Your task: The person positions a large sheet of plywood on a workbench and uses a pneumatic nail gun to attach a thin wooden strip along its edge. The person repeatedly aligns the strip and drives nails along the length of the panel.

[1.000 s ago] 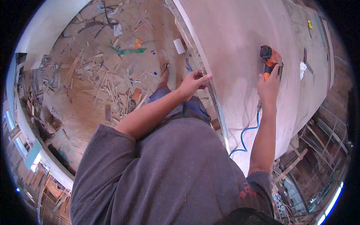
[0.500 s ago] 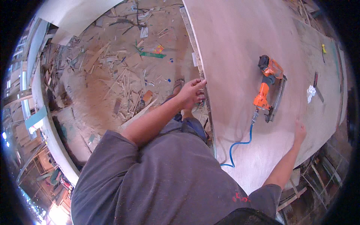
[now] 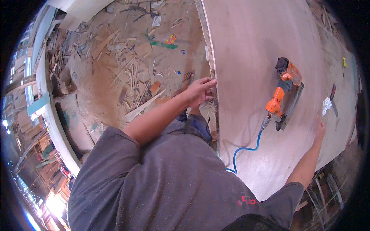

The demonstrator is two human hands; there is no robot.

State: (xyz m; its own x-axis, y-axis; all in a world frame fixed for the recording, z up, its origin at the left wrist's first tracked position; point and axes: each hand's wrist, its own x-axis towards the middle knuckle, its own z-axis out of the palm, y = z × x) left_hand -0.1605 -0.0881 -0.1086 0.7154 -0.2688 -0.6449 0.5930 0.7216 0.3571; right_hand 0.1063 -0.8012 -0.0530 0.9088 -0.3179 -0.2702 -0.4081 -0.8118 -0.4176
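Note:
A wide, pale plywood sheet (image 3: 246,42) lies flat on my right side. My left hand (image 3: 201,91) is at its left edge, thumb and forefinger pinching the rim and the other fingers curled below. Across the sheet, my right hand (image 3: 320,130) is closed at the right edge, its fingers partly hidden. An orange and black nail gun (image 3: 278,96) rests on the sheet between my hands, nearer the right one. From its handle end a blue air hose (image 3: 246,148) curves toward my body.
Beyond my right hand, another board surface (image 3: 339,104) carries a dark-handled blade-like tool (image 3: 333,100), a crumpled white scrap (image 3: 327,105) and a small yellow item (image 3: 344,61). Wood offcuts (image 3: 135,73) litter the floor at left. A long curved pale beam (image 3: 61,134) runs along the left.
The view has shifted slightly, so the sheet, nail gun and floor scraps appear farther right. Both hands stay at the sheet's edges, and the nail gun keeps its place on it.

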